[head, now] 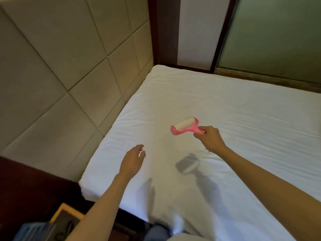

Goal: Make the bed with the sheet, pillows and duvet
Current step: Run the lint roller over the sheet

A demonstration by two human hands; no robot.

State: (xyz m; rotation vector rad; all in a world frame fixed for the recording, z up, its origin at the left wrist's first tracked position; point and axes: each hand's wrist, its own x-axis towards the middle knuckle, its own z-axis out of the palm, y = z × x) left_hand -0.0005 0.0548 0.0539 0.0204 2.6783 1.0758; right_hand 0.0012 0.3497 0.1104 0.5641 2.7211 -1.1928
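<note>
I'm lint-rolling the white sheet (243, 119) spread over the mattress.

My right hand (209, 138) is gripping the pink lint roller (185, 126) by its handle, holding it just above the sheet toward 1 o'clock; my left hand (132, 159) is hovering loose-fingered at 11, holding nothing. I'm judging that long overlapping strokes, light pressure and a left palm tautening the cloth will work best. The sheet is lying faintly creased; a padded headboard (60, 66) is standing at 10 o'clock, frosted glass (278, 32) at 2.

Left hand (132, 160) reaching forward, palm down, fingers relaxed and slightly spread, right hand (211, 139) extended, fingers curled in a grip, both forearms bare
</note>
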